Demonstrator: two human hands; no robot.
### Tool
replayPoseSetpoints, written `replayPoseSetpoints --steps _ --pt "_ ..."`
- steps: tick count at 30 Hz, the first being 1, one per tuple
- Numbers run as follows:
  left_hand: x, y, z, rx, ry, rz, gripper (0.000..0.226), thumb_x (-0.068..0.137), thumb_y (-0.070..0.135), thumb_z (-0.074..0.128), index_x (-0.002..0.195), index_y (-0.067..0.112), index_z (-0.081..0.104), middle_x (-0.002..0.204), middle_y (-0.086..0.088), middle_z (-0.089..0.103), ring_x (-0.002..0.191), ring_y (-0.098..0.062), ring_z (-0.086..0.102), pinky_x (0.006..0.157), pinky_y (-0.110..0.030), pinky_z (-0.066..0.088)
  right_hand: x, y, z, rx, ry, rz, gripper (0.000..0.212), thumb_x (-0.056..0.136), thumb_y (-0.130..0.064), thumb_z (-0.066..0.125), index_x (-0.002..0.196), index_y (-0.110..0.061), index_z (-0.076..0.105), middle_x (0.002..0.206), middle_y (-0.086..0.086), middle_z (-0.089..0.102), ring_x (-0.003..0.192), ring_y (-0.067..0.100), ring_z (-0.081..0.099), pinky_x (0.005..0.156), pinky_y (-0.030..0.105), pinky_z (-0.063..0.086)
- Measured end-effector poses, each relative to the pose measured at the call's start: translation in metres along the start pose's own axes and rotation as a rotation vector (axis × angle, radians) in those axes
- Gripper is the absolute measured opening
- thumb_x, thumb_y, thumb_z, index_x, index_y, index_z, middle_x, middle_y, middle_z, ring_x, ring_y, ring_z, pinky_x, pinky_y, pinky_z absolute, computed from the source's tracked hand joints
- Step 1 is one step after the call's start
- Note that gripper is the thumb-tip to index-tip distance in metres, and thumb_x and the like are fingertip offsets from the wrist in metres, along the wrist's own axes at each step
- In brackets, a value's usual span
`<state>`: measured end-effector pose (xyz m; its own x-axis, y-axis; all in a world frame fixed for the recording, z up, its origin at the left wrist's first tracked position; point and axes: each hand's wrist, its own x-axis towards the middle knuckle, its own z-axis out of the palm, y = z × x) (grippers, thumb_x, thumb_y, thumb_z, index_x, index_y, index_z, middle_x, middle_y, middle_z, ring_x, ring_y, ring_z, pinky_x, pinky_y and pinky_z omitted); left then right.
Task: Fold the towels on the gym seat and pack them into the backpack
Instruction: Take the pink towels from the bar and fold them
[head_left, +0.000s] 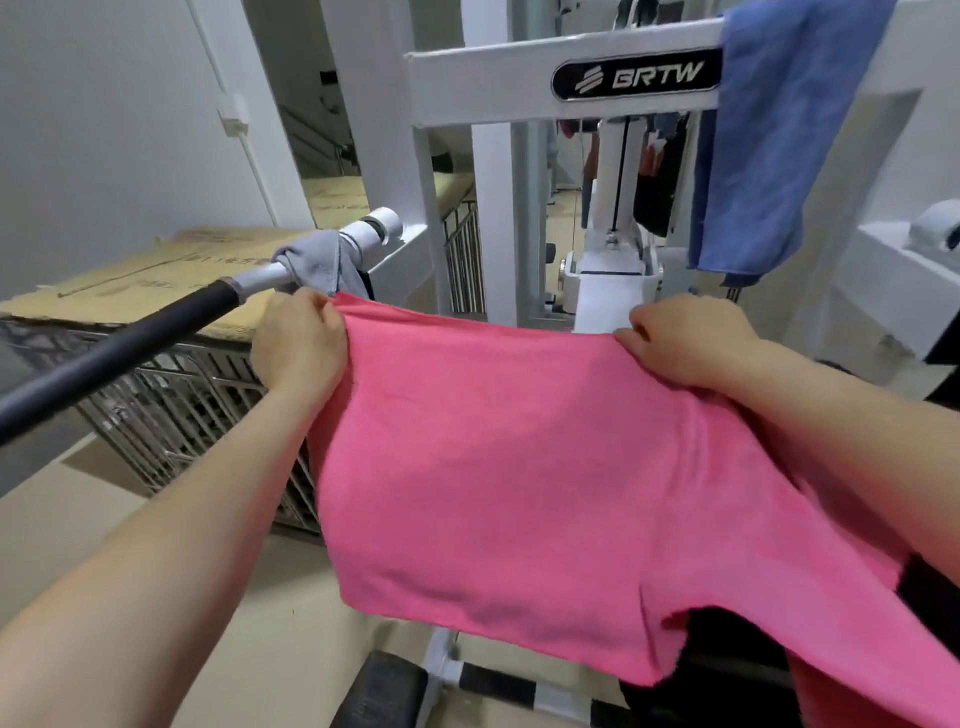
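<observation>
Both arms reach forward, and the left hand (298, 340) and right hand (685, 340) each pinch a far corner of the pink towel (519, 467) — it hangs spread between them, draping near. Farther off, a blue towel (769, 135) hangs over the white machine frame (483, 83) at right — a grey towel (322, 262) wraps the handle bar (130, 343) at left.

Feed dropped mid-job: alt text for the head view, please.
A pink towel is held spread in the air, the left hand and right hand each gripping a top corner. Behind it, a blue towel hangs on a white gym machine; a grey cloth drapes over a bar.
</observation>
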<state>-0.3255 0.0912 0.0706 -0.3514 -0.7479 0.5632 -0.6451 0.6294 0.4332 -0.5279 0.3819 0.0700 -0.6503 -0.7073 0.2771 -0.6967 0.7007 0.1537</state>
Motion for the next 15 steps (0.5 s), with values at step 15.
replayPoseSetpoints --steps 15 --pt "0.005 0.037 0.054 -0.135 -0.487 0.327 0.006 0.085 0.024 0.07 0.084 0.018 0.071 0.081 0.001 0.063 0.088 -0.023 0.059 0.076 -0.031 0.044 0.058 -0.04 -0.003 0.453 -0.203 -0.331 0.016 0.088 -0.028 0.067 0.081 -0.016 0.06 0.07 -0.011 0.05 0.076 0.017 0.051 0.062 0.026 0.034"
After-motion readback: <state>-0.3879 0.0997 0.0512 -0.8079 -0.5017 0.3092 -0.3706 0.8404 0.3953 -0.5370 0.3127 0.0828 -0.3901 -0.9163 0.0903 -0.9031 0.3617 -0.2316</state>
